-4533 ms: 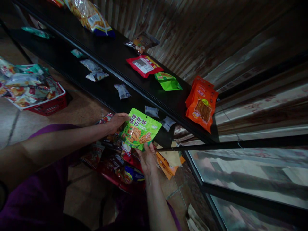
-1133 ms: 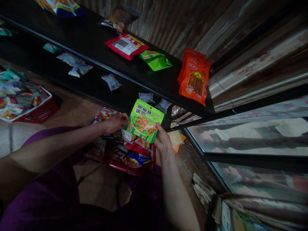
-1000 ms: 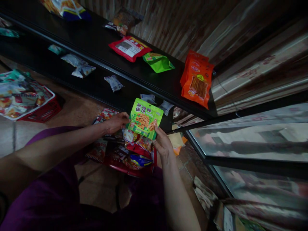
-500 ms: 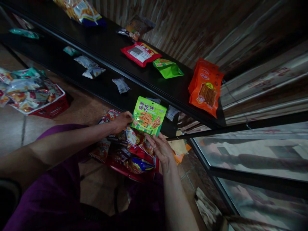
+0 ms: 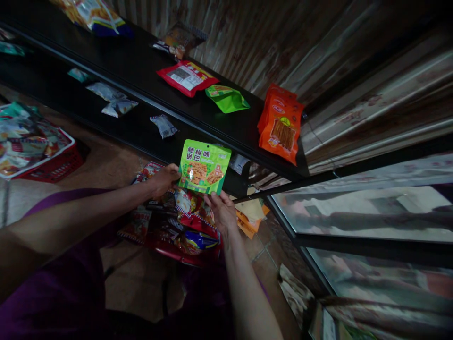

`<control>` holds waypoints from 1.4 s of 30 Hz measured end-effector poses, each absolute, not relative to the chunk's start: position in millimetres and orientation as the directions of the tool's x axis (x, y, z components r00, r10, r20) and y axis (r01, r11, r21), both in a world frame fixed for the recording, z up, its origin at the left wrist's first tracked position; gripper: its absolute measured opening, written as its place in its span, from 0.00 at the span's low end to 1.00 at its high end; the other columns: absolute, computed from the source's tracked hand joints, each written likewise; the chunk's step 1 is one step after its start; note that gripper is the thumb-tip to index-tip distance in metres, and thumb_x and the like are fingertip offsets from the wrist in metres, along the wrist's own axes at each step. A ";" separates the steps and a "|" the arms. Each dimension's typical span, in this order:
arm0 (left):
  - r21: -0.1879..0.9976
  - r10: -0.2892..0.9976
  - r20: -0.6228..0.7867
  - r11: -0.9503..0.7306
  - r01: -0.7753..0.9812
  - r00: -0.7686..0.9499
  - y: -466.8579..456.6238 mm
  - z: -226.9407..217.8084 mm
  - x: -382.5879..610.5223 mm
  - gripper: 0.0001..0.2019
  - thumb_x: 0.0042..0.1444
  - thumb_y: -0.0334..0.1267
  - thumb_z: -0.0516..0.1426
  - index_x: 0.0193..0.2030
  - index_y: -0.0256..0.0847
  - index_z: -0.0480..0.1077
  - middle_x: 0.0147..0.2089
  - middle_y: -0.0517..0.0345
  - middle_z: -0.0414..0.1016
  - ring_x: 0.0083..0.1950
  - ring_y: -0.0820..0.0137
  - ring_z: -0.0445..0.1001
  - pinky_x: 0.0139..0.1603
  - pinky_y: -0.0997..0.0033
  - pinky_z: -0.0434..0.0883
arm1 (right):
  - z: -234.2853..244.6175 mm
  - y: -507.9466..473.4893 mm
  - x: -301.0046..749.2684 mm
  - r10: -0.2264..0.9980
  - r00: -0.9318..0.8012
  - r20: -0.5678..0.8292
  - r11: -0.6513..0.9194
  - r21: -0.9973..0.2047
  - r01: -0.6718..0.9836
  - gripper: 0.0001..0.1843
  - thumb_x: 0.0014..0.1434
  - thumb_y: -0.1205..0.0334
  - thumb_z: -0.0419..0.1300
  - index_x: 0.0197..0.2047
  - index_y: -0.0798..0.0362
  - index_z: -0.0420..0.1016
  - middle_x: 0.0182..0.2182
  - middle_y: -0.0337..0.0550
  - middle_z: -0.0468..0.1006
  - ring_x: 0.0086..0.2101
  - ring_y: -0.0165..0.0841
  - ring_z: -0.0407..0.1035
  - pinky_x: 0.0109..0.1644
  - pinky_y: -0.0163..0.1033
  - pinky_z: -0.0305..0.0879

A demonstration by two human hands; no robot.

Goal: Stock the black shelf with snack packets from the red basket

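Observation:
A green snack pouch [image 5: 203, 166] with a picture of crispy pieces on its front is held up between both hands, its printed side facing me. My left hand [image 5: 166, 179] pinches its left edge. At the lower right edge, the fingers of my right hand [image 5: 223, 210] are closed on the pouch. Directly below sits a red basket [image 5: 177, 257] full of snack packets, among them a blue packet [image 5: 201, 240] and a red-and-white packet [image 5: 194, 208].
Black shelves [image 5: 134, 71] cross ahead, bearing a red pouch [image 5: 187, 78], another green pouch [image 5: 228, 98], orange packets [image 5: 281, 125] and small silver packets [image 5: 163, 126]. A second filled basket [image 5: 58, 163] stands at left. Glass panels [image 5: 354, 208] in a dark frame rise at right.
The view has shifted, so shelves and baskets appear further left. Both hands still hold the green pouch, which has turned slightly and now sits more level.

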State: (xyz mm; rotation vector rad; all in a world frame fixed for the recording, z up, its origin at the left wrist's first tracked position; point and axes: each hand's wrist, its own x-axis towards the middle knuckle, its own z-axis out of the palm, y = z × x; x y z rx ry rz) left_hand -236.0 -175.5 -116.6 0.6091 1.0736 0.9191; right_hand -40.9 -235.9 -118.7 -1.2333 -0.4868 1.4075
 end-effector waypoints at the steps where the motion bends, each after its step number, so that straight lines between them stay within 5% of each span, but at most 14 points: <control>1: 0.802 0.865 -0.465 0.502 -0.324 0.189 -176.3 -117.9 -236.2 0.13 0.43 0.33 0.63 0.27 0.41 0.59 0.27 0.64 0.70 0.28 0.72 0.71 0.26 0.74 0.69 | -120.0 -236.2 -41.0 0.895 0.211 -0.393 -0.263 -0.847 -0.461 0.13 0.43 0.66 0.69 0.35 0.53 0.77 0.33 0.38 0.82 0.34 0.30 0.76 0.51 0.44 0.71; 12: 0.805 0.846 -0.484 0.531 -0.266 0.226 -170.7 -113.9 -240.7 0.13 0.40 0.36 0.63 0.34 0.39 0.67 0.31 0.57 0.77 0.30 0.67 0.75 0.32 0.67 0.71 | -122.0 -237.4 -37.5 0.927 0.263 -0.266 -0.178 -0.933 -0.314 0.13 0.47 0.58 0.67 0.36 0.52 0.79 0.33 0.37 0.81 0.32 0.28 0.74 0.42 0.36 0.72; 21: 0.872 0.923 -0.372 0.384 -0.304 0.100 -155.2 -107.1 -250.1 0.20 0.38 0.39 0.65 0.40 0.38 0.69 0.37 0.54 0.77 0.36 0.66 0.75 0.38 0.65 0.71 | -125.3 -237.6 -36.8 0.960 0.223 -0.171 -0.148 -0.982 -0.118 0.11 0.50 0.55 0.63 0.35 0.52 0.79 0.25 0.32 0.77 0.24 0.26 0.67 0.31 0.30 0.67; 25: 0.993 0.990 -0.120 0.120 0.000 -0.076 -144.9 -107.5 -260.1 0.21 0.41 0.38 0.64 0.45 0.40 0.69 0.46 0.53 0.75 0.47 0.65 0.74 0.46 0.66 0.70 | -130.3 -238.6 -34.2 0.969 0.179 -0.172 -0.170 -0.985 -0.025 0.13 0.52 0.53 0.61 0.35 0.52 0.78 0.22 0.33 0.74 0.22 0.27 0.64 0.29 0.31 0.65; 28: 0.971 0.999 0.005 -0.013 0.240 0.033 -142.0 -103.0 -265.2 0.20 0.44 0.40 0.63 0.47 0.41 0.70 0.47 0.54 0.75 0.50 0.64 0.73 0.49 0.66 0.69 | -131.5 -239.8 -34.3 0.984 0.104 -0.145 -0.158 -0.979 0.132 0.14 0.54 0.52 0.58 0.37 0.52 0.78 0.20 0.33 0.72 0.22 0.27 0.63 0.29 0.33 0.63; 35: 0.918 0.869 -0.390 0.392 0.056 0.306 -149.4 -84.5 -260.2 0.11 0.45 0.34 0.63 0.36 0.39 0.67 0.33 0.59 0.77 0.31 0.69 0.75 0.33 0.68 0.72 | -121.2 -243.5 -37.0 1.000 -0.020 -0.023 -0.011 -0.887 0.461 0.16 0.57 0.51 0.56 0.39 0.51 0.79 0.25 0.36 0.75 0.26 0.30 0.65 0.34 0.35 0.62; 42: 0.888 0.853 -0.418 0.457 -0.059 0.313 -153.1 -81.6 -254.8 0.10 0.44 0.30 0.63 0.30 0.40 0.65 0.24 0.63 0.72 0.24 0.74 0.71 0.28 0.73 0.70 | -114.4 -246.2 -42.9 0.997 0.078 0.024 -0.004 -0.942 0.336 0.16 0.58 0.49 0.54 0.38 0.51 0.76 0.28 0.36 0.74 0.31 0.30 0.66 0.37 0.34 0.62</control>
